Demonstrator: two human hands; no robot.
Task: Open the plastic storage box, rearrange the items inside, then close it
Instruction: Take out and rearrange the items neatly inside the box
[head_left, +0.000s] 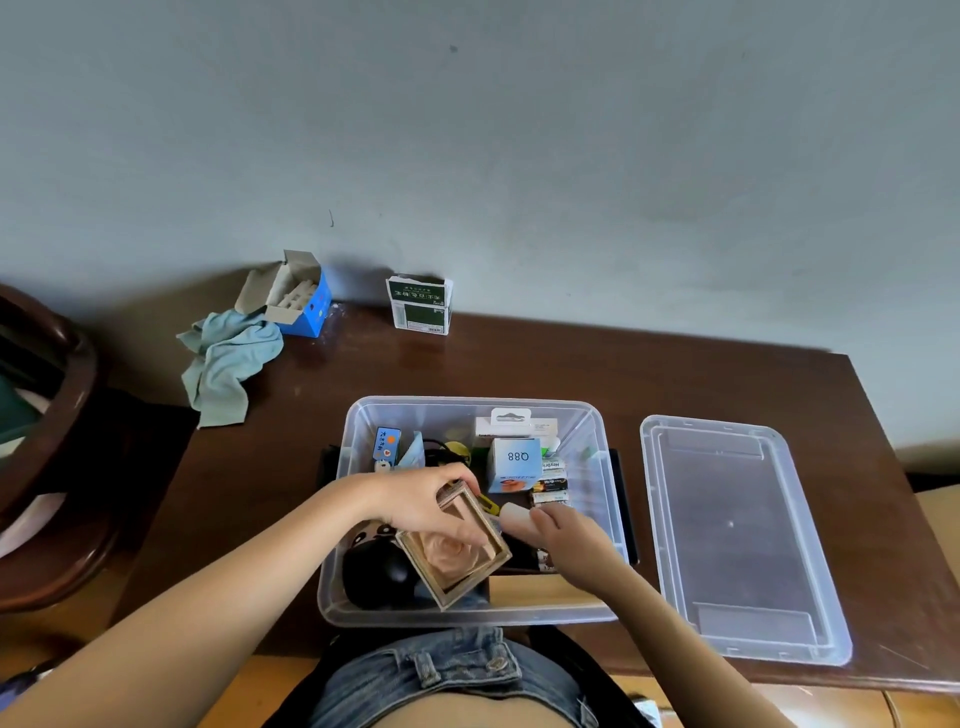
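Inside storage box (363, 415), both hands (421, 501) gripping items.

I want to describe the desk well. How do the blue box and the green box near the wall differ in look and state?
The blue box lies tilted with its flaps open, showing pale sticks inside; the green box stands upright and looks closed. The blue box touches a crumpled cloth; the green box stands alone. Both are small cardboard boxes on the brown desk, outside the clear storage box.
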